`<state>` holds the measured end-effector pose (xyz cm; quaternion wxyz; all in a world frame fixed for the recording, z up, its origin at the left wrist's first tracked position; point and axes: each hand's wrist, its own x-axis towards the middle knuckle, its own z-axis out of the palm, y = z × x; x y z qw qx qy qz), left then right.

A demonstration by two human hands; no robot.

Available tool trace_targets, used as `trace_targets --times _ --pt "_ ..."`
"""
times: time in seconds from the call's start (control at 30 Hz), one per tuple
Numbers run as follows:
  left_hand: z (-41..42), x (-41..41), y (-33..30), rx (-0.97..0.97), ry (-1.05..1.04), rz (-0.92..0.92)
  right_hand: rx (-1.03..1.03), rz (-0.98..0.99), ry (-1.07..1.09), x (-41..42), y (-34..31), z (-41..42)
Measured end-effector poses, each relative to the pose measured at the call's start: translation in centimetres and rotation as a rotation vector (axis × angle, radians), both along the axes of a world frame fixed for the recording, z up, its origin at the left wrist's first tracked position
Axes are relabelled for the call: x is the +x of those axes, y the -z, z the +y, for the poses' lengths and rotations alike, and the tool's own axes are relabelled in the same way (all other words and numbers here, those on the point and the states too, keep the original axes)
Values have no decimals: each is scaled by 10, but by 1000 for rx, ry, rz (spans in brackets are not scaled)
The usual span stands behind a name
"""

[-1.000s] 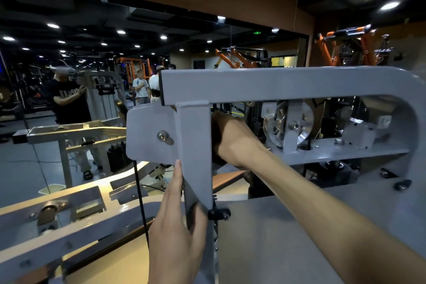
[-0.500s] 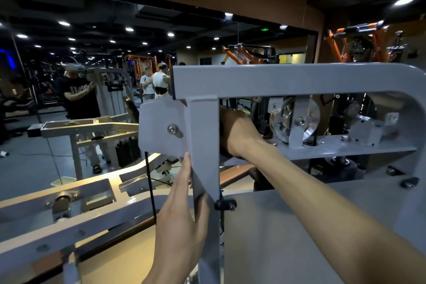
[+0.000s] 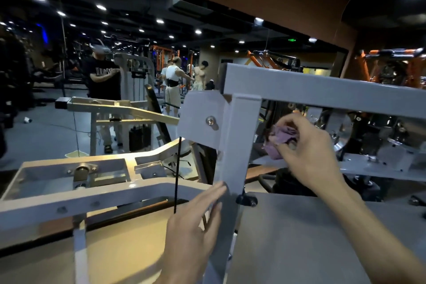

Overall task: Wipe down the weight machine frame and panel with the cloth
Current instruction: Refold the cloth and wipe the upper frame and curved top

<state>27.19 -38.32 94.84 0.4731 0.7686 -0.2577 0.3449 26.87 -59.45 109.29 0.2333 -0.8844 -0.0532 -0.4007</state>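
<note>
The right hand (image 3: pixel 306 145) holds the cloth (image 3: pixel 280 139), a bunched purple rag, pinched between thumb and curled fingers (image 3: pixel 284 122). The cloth sits at the fingertips, just to the right of the grey upright post (image 3: pixel 235 145) of the weight machine frame and below the horizontal top beam (image 3: pixel 322 92). Whether the cloth touches the post's inner face cannot be told; it appears just beside it. The left hand (image 3: pixel 196 221) lies lower on the same post, its fingers straight and pressed flat against the post's left edge, gripping nothing. A flat grey panel (image 3: pixel 311 237) spreads below the right forearm, and a bolted bracket plate (image 3: pixel 202 117) stands above the left fingers. A pulley wheel (image 3: pixel 341 131) shows beyond the right hand, inside the frame opening. Step in hand, by judgement: wiping the frame members around the upper opening, with the cloth being regathered or repositioned in the grip. The task looks only part done, since the broad panel and the outer post faces remain to be covered. The next move calls for spreading the cloth flatter against the metal and drawing it along the post or beam, with the left hand steadying. Snagging on the pulley and cable hardware is a risk.
</note>
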Motion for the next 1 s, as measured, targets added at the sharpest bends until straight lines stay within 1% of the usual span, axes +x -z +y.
trace_targets --times 0.07,0.13,0.27,0.33,0.43,0.57,0.67,0.73,0.83,0.9,1.0 --pt "2 -1 4 -46 27 18 19 -57 -22 -13 4 2" --pt "5 -1 7 -101 65 56 64 -66 -53 -25 8 5" --pt "8 -10 -2 -189 167 196 132 8 -115 -45 19 17" --pt "8 -13 -9 -193 219 256 208 80 -151 -51 26 19" --pt "6 -17 -19 -143 327 295 362 182 -206 -56 33 16" --pt "-9 -17 -28 -117 447 345 628 249 -286 -62 40 11" --pt "-23 -20 -35 -165 500 360 719 268 -335 -65 46 13" --pt "-32 -21 -38 -232 477 327 725 273 -364 -68 50 12" --pt "-44 -20 -42 -286 427 288 659 252 -347 -71 52 5" --pt "-49 -17 -44 -268 410 260 564 209 -309 -70 49 -2" --pt "-50 -10 -49 -217 354 236 356 116 -227 -59 36 -16"
